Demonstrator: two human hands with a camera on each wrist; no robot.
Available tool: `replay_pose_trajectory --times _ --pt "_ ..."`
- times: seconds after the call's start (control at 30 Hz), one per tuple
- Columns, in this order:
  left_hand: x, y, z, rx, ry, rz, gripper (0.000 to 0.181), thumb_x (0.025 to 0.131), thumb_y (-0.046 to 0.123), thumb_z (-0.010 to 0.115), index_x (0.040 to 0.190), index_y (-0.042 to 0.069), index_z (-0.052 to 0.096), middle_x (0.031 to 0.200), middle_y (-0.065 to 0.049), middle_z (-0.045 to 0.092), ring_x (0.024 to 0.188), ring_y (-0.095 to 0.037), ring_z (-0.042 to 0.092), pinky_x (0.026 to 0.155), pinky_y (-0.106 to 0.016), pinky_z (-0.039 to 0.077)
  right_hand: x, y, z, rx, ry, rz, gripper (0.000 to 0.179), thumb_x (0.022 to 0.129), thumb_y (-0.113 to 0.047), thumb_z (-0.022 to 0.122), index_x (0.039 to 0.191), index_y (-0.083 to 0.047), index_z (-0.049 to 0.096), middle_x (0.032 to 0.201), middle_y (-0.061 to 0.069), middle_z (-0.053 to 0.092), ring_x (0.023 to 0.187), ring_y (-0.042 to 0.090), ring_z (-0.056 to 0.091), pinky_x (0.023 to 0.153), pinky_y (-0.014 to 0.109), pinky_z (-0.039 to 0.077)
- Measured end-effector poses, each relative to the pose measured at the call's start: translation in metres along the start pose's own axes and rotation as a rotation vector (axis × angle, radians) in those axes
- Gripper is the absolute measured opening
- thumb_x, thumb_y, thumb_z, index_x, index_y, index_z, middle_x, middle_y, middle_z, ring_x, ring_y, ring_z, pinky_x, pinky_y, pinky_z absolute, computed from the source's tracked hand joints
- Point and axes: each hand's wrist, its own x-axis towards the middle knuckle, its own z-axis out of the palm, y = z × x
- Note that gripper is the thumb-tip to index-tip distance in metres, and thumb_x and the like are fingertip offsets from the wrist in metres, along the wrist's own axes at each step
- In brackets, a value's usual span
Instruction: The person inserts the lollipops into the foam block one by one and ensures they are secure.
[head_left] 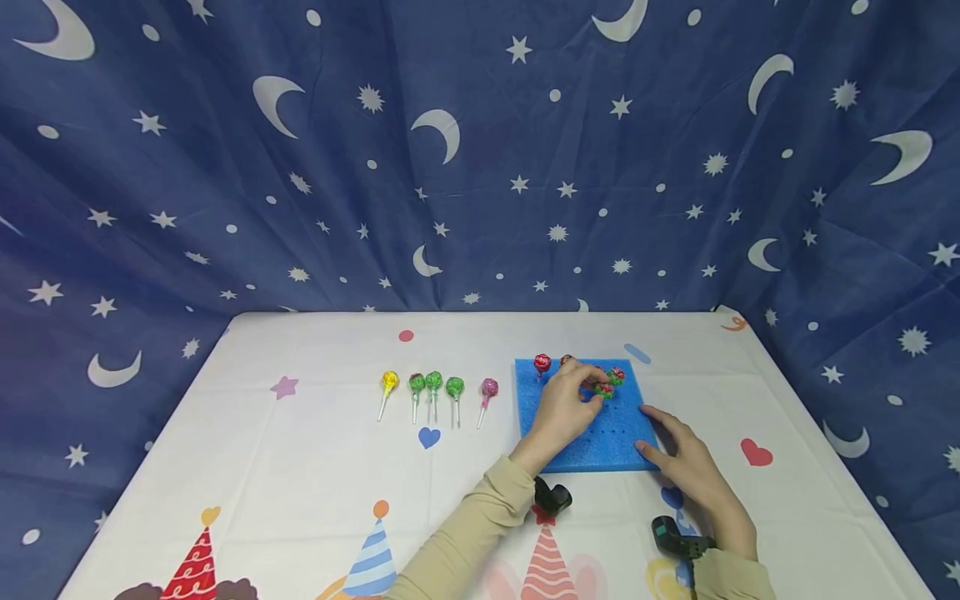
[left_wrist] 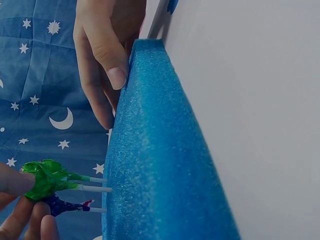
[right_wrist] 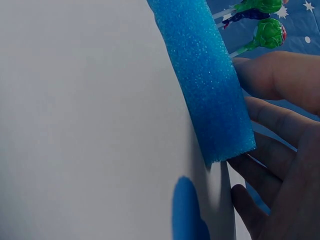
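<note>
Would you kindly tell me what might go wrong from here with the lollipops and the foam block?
The left hand pinches a green lollipop right beside a dark blue lollipop, so it might knock that neighbour askew. The right hand is only at one edge of the blue foam block, so a firm push could perhaps shift it.

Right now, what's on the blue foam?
Red lollipop left, green lollipops right, blue-wrapped one beside them, another partly behind the left hand; holes nearer. Foam surface beneath that hand is hidden.
</note>
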Motion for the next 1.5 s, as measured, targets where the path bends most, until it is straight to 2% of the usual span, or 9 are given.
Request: replay_pose_trajectory --times 0.2,0.5,1.0,1.3,1.5 --pt "-0.003 -0.001 0.001 0.035 0.021 -0.026 0.02 0.084 0.01 0.071 0.103 0.016 0.069 0.103 0.002 0.063 0.093 -0.014 0.065 0.073 -0.013 0.047 0.0 -0.001 0.0 -0.003 0.0 -0.002 0.068 0.092 -0.039 0.06 0.149 -0.015 0.032 0.153 0.028 0.026 0.139 0.055 0.021 0.103 0.075 0.021" --pt "-0.005 -0.002 0.001 0.041 0.036 -0.039 0.02 0.084 0.012 0.071 0.103 0.017 0.069 0.105 0.002 0.063 0.092 -0.014 0.066 0.074 -0.014 0.048 0.001 0.0 0.002 -0.01 0.001 -0.005 0.067 0.092 -0.038 0.06 0.149 -0.014 0.033 0.153 0.028 0.027 0.139 0.055 0.021 0.104 0.075 0.02" --pt "-0.01 -0.004 -0.008 -0.014 0.051 -0.059 0.018 0.085 0.011 0.07 0.103 0.015 0.069 0.106 0.001 0.065 0.093 -0.015 0.065 0.074 -0.014 0.049 0.001 0.002 0.001 -0.001 -0.001 -0.009 0.068 0.092 -0.039 0.061 0.149 -0.015 0.033 0.154 0.027 0.026 0.14 0.054 0.02 0.105 0.074 0.02" --pt "-0.02 -0.009 -0.016 -0.099 0.053 -0.06 0.021 0.086 0.009 0.068 0.107 0.012 0.069 0.106 -0.001 0.065 0.095 -0.017 0.063 0.074 -0.013 0.049 0.001 0.001 0.001 -0.006 0.0 -0.006 0.069 0.091 -0.039 0.061 0.149 -0.014 0.032 0.154 0.027 0.026 0.14 0.054 0.02 0.105 0.074 0.019" --pt "-0.028 -0.014 -0.025 -0.104 0.076 -0.066 0.02 0.086 0.011 0.067 0.106 0.013 0.069 0.105 -0.001 0.066 0.094 -0.016 0.063 0.074 -0.015 0.05 0.001 0.002 0.001 -0.007 0.002 -0.013 0.068 0.092 -0.038 0.061 0.149 -0.014 0.033 0.153 0.027 0.026 0.14 0.054 0.02 0.104 0.075 0.02"
